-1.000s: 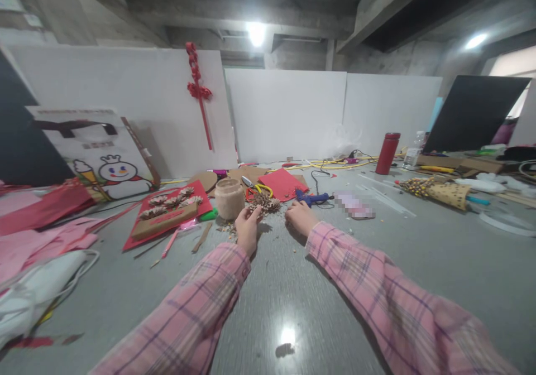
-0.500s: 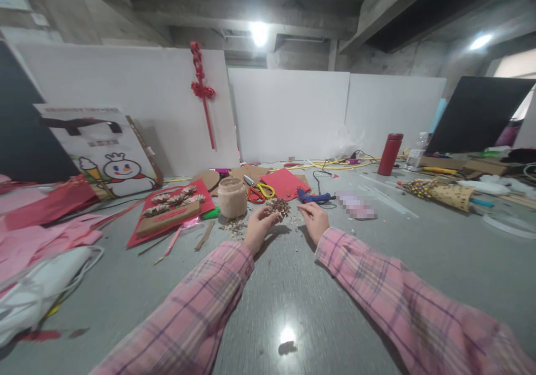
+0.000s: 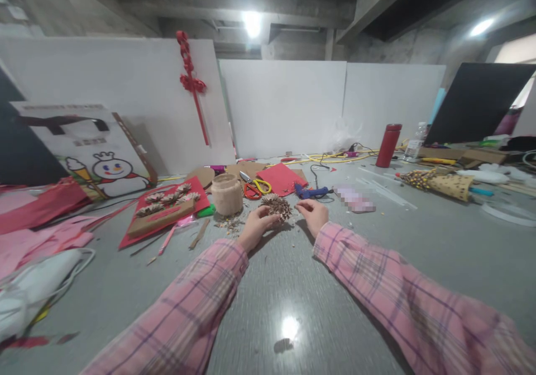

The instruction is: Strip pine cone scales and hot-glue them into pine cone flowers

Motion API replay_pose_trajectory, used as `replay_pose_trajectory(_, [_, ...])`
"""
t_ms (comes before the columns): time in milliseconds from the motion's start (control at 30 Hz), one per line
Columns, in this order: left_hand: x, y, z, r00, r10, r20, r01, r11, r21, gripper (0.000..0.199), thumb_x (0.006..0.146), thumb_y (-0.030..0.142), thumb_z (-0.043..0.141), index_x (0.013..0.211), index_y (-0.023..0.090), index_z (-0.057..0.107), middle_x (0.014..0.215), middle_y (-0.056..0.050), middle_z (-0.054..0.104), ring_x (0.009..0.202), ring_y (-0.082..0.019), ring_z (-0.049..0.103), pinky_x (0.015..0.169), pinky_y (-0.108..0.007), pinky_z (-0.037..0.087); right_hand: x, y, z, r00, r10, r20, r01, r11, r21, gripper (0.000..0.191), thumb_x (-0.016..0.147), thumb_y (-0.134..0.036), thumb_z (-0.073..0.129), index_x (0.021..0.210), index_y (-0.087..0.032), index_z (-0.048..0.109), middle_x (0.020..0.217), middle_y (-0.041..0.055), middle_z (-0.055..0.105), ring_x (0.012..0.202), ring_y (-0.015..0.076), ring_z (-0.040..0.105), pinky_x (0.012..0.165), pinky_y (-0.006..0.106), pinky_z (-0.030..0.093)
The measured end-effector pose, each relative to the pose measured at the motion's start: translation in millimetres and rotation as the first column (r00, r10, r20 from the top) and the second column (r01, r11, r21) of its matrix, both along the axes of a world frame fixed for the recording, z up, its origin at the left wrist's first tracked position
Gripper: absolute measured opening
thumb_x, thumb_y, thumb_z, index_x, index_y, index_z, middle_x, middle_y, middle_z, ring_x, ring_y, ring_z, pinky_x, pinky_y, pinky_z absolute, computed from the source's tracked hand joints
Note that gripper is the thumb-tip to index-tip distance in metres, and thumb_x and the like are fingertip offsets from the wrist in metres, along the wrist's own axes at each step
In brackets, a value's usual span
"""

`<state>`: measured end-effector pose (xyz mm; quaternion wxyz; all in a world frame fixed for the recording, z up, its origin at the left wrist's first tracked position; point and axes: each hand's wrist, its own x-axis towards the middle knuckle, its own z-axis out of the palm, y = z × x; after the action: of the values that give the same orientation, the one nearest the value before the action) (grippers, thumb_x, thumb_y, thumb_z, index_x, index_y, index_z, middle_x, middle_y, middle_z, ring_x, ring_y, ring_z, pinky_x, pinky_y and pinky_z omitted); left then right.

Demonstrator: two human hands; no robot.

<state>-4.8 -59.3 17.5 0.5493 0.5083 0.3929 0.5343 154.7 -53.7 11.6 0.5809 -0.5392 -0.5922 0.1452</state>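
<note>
My left hand (image 3: 258, 225) is closed on the left edge of a brown pine cone (image 3: 277, 207), its scales fanned out like a flower. Just to the right, my right hand (image 3: 313, 214) is held in a pinch, apart from the pine cone; whatever its fingertips hold is too small to make out. Behind my right hand lies a blue glue gun (image 3: 310, 192) with a dark cord. A jar wrapped in tan material (image 3: 226, 195) stands left of the pine cone, with crumbs scattered at its foot.
Scissors with red and yellow handles (image 3: 256, 187) lie beside red paper (image 3: 280, 177). A red card with cone flowers (image 3: 165, 207) is at left. Farther right are a red flask (image 3: 388, 146), a plastic bottle (image 3: 415, 142) and a wrapped bouquet (image 3: 438, 186).
The pine cone has been tilted in my left hand and shows more of its layered scales. My right hand has shifted slightly left, still pinched. The whole view has moved a little.
</note>
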Motion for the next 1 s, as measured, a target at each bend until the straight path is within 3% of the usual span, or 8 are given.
replay_pose_trajectory(300, [1.6, 2.4, -1.2, 0.999, -0.004, -0.033, 0.003, 0.999, -0.036, 0.031, 0.047, 0.020, 0.070, 0.072, 0.012, 0.053, 0.067, -0.003, 0.057, 0.063, -0.013, 0.056, 0.062, -0.028, 0.045, -0.8, 4.9, -4.6, 0.997, 0.074, 0.033, -0.078, 0.989, 0.128, 0.018, 0.067, -0.018, 0.048, 0.069, -0.018, 0.066, 0.076, 0.0039, 0.064, 0.069, 0.0140, 0.058, 0.066, 0.027, 0.046])
replay_pose_trajectory(533, [-0.3, 4.6, -4.2, 0.997, -0.014, -0.069, 0.014, 1.000, -0.003, 0.032, 0.049, 0.023, 0.069, 0.074, 0.012, 0.053, 0.068, -0.003, 0.058, 0.064, -0.014, 0.056, 0.062, -0.028, 0.045, 0.1, 9.6, -9.3, 0.994, 0.109, -0.025, -0.106, 0.989, 0.107, 0.017, 0.068, -0.019, 0.046, 0.070, -0.018, 0.063, 0.072, 0.0032, 0.062, 0.057, 0.0120, 0.058, 0.059, 0.026, 0.047])
replay_pose_trajectory(600, [-0.6, 4.0, -3.9, 0.998, -0.019, -0.066, 0.019, 1.000, -0.001, 0.031, 0.049, 0.024, 0.069, 0.074, 0.013, 0.053, 0.066, -0.002, 0.057, 0.063, -0.013, 0.056, 0.061, -0.028, 0.045, 1.1, 10.7, -10.5, 0.996, 0.069, -0.050, -0.066, 0.996, 0.064, 0.014, 0.066, -0.022, 0.051, 0.074, -0.018, 0.061, 0.067, 0.0018, 0.063, 0.056, 0.0131, 0.058, 0.059, 0.028, 0.046])
replay_pose_trajectory(700, [-0.7, 3.5, -3.5, 0.998, -0.018, -0.064, 0.018, 1.000, 0.006, 0.030, 0.050, 0.024, 0.068, 0.072, 0.013, 0.053, 0.066, -0.002, 0.057, 0.063, -0.013, 0.056, 0.062, -0.028, 0.045, 2.3, 10.0, -9.1, 1.000, -0.015, -0.008, 0.016, 0.998, 0.061, 0.025, 0.060, -0.026, 0.060, 0.083, -0.018, 0.056, 0.063, 0.0008, 0.063, 0.065, 0.0159, 0.058, 0.066, 0.031, 0.044])
replay_pose_trajectory(833, [-0.6, 3.5, -2.9, 0.999, -0.015, -0.050, 0.015, 1.000, 0.002, 0.028, 0.049, 0.021, 0.068, 0.071, 0.013, 0.054, 0.065, -0.002, 0.058, 0.061, -0.013, 0.055, 0.062, -0.028, 0.044, 0.9, 6.2, -4.1, 0.986, -0.147, 0.073, 0.136, 0.980, 0.142, 0.028, 0.058, -0.029, 0.064, 0.080, -0.017, 0.053, 0.072, 0.0044, 0.062, 0.078, 0.0180, 0.055, 0.078, 0.036, 0.037])
replay_pose_trajectory(1000, [-2.8, 4.9, -2.1, 1.000, 0.007, 0.005, -0.007, 0.999, -0.044, 0.027, 0.049, 0.016, 0.066, 0.074, 0.013, 0.057, 0.071, -0.003, 0.059, 0.067, -0.013, 0.056, 0.062, -0.026, 0.043, -4.1, 0.5, 0.6, 0.963, -0.226, 0.144, 0.197, 0.962, 0.190, 0.026, 0.063, -0.033, 0.059, 0.083, -0.018, 0.050, 0.082, 0.0053, 0.060, 0.081, 0.0186, 0.054, 0.086, 0.044, 0.024])
